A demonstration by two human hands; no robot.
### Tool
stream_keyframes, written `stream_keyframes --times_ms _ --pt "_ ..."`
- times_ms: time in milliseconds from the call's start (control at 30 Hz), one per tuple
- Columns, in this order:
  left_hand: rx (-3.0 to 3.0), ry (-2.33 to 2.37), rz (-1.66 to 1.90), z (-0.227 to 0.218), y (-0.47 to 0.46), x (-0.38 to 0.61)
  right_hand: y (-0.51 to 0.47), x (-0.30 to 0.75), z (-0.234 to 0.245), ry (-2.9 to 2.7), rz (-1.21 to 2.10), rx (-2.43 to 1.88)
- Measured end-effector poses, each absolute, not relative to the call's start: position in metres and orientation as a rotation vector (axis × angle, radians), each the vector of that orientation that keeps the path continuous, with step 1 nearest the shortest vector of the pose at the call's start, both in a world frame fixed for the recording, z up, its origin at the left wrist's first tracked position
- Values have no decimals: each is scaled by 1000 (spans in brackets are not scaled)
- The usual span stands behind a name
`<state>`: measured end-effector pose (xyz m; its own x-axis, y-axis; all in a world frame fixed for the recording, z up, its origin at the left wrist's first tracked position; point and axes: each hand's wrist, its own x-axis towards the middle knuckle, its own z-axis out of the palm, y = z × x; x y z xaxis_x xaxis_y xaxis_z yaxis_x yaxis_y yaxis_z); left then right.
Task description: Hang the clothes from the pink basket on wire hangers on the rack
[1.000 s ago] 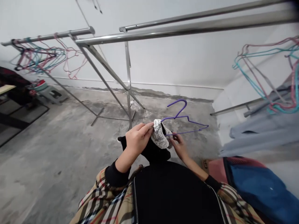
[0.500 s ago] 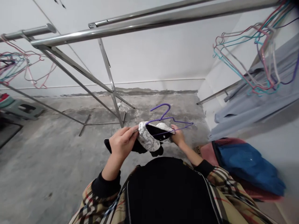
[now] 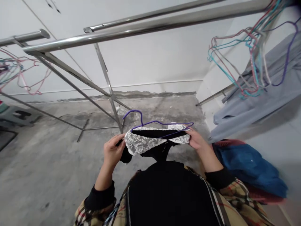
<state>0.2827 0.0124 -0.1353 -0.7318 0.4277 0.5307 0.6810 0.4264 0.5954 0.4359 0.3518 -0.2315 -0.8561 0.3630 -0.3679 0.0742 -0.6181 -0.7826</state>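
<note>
Lace-trimmed black garment [image 3: 138, 145] is stretched sideways in front of the person's torso, above the concrete floor [image 3: 58, 166], with a purple hanger [image 3: 155, 121] partly inside its opening. From the left, the steel rack [image 3: 101, 37] slants across, then the left hand [image 3: 114, 149] pinches the left end of the white lace, the hanger's hook curves leftward above it, and the right hand [image 3: 197, 140] grips the right end beside the hanger's tip. Farther right, blue cloth [image 3: 251, 172] lies in a red basket [image 3: 231, 143], below grey fabric [image 3: 244, 110].
</note>
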Motion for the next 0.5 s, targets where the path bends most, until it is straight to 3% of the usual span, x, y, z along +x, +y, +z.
stream_keyframes --times_ms 200,500 --pt "-909 -2490 -1308 -140 6 284 363 449 -235 -997 2604 -810" --pt "-1015 -2519 -1303 -142 -11 290 344 445 -216 -1292 2425 -999"
